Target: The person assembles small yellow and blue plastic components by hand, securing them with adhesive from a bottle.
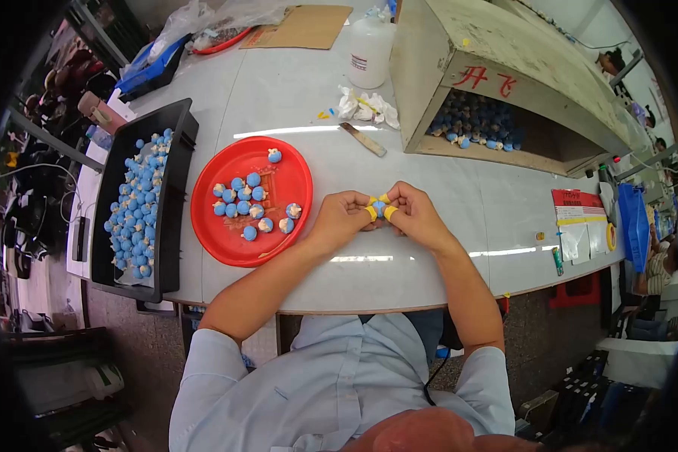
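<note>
- The left hand [342,217] and the right hand [414,215] met at the table's [429,248] near middle; the fingertips, capped in yellow finger cots [371,212], pinched narrowly from both sides on a small blue ball-shaped piece [379,206], held just above the tabletop.
- At nine o'clock of the hands lay a red round plate [226,233], near the left wrist; it carried a loose cluster of blue pieces with pale caps [250,202].
- Further toward nine o'clock a black rectangular tray [175,218] overhung the table edge; many more blue pieces [137,200] filled it.
- At twelve o'clock a flat metal blade [362,138] lay on the table; just beyond it sat crumpled white wrappings [367,105].
- At one o'clock stood an open-fronted grey box [459,68]; blue pieces [474,124] were heaped inside.
- Farthest, at twelve o'clock, stood a white plastic bottle [370,49]; a brown cardboard sheet [300,27] lay beside it toward eleven.
</note>
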Motion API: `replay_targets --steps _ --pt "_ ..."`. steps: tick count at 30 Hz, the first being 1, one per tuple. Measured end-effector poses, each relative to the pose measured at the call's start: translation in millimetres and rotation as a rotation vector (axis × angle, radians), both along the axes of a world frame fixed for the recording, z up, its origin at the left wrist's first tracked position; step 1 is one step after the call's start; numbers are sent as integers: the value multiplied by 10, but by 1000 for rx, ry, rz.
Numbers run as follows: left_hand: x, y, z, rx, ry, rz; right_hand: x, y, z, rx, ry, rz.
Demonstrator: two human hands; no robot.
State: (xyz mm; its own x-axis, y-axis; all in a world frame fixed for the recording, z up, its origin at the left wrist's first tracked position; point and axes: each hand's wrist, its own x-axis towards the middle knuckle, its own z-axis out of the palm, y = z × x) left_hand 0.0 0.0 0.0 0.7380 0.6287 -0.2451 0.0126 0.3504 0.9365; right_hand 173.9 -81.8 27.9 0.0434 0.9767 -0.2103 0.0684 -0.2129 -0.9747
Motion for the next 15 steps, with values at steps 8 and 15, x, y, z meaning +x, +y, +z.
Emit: replay_targets --steps 8,15 --pt "18 -49 258 -29 17 110 29 -24 113 70 175 -53" --pt "-500 238 644 693 245 244 851 141 160 262 -71 -608"
